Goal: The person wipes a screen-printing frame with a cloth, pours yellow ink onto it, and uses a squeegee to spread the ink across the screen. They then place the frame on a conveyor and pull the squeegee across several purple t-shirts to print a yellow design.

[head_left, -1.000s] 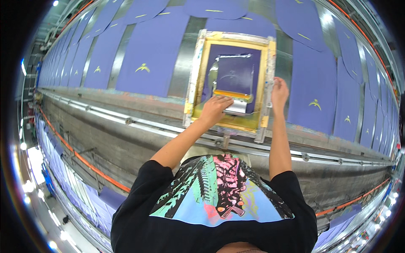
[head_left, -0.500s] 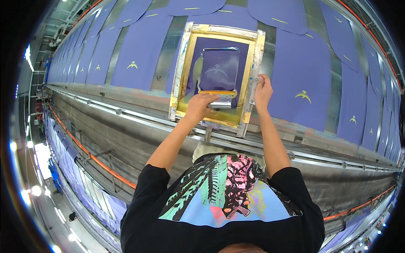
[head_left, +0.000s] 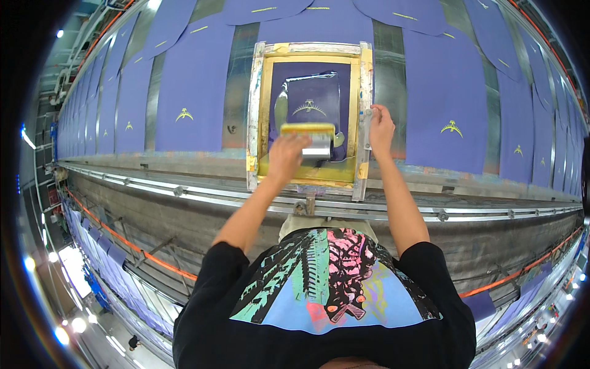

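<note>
A screen-printing frame [head_left: 255,117] with whitish, taped rails lies over a purple fabric panel. Its dark mesh shows a small yellow crown-like motif [head_left: 309,107], and wet ink glistens around it. My left hand [head_left: 287,155], blurred by motion, is closed around the silver handle of a squeegee [head_left: 318,147]. The yellow-smeared edge of the squeegee is just below the motif; whether it touches the mesh I cannot tell. At the frame's right rail, my right hand [head_left: 382,132] has its fingers curled against the outer side, gripping it.
Purple fabric panels [head_left: 439,92] lie in a row on a long metal table [head_left: 387,67], several with yellow motifs. A metal rail [head_left: 393,212] runs along the near edge. Behind me stands another table with purple pieces [head_left: 123,264] and an orange pipe [head_left: 153,261].
The squeegee has shifted slightly up the mesh with my left hand. The motif in the mesh has turned from pale to yellow. The frame looks straighter in view; my right hand stays at its rail.
</note>
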A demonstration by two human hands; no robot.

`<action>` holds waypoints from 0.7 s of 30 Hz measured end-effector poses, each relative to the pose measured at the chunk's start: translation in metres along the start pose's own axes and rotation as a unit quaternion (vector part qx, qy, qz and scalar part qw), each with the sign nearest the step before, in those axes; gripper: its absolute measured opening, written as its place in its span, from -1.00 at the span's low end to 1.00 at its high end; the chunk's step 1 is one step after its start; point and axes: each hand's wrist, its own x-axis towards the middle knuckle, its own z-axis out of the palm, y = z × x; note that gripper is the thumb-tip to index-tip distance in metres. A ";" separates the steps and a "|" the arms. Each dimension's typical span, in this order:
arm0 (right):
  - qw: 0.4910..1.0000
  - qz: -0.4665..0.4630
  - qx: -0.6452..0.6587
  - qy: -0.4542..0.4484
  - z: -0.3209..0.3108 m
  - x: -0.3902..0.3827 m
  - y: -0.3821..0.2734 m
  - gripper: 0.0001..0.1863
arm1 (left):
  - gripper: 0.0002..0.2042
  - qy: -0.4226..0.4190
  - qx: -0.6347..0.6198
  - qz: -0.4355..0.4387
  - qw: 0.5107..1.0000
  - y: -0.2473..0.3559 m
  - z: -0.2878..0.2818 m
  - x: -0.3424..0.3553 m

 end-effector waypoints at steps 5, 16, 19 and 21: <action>1.000 0.010 -0.002 -0.012 -0.001 -0.002 -0.006 -0.79 | -0.63 -0.131 -0.044 -0.128 0.982 -0.051 -0.037 0.156; 0.998 0.025 0.054 -0.002 0.003 0.001 0.005 -0.80 | -0.59 0.018 -0.005 -0.001 1.000 -0.005 0.001 0.047; 0.999 0.014 0.037 0.005 0.002 0.001 0.002 -0.79 | -0.56 0.002 -0.041 -0.009 0.999 -0.009 -0.002 0.041; 1.000 0.017 0.025 -0.001 -0.002 0.000 -0.001 -0.79 | -0.56 -0.042 -0.058 -0.078 0.994 -0.014 -0.009 0.065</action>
